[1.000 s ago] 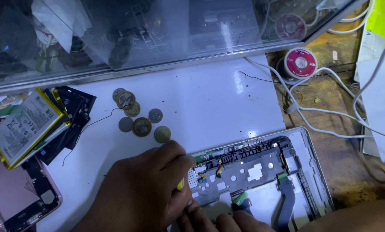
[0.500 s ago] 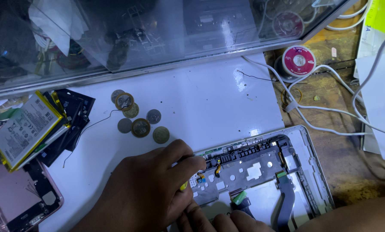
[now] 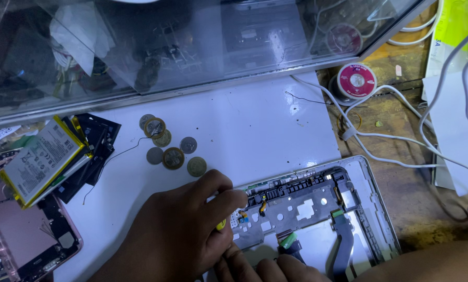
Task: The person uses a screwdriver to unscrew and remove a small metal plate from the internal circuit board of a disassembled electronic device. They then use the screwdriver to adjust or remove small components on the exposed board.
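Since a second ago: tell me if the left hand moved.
Yes, barely: the left hand, gripping a yellow tool, edged right, away from the coins.

Materials and finishes noted
Glossy white mat [image 3: 234,130]; dull metal coins [image 3: 173,157]; silver metal tablet frame [image 3: 372,193]; rough worn wooden bench [image 3: 401,183]

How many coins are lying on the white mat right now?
7 coins, clustered on the white mat above the left hand: three overlapping at top, four spread below. More could hide under the stack.
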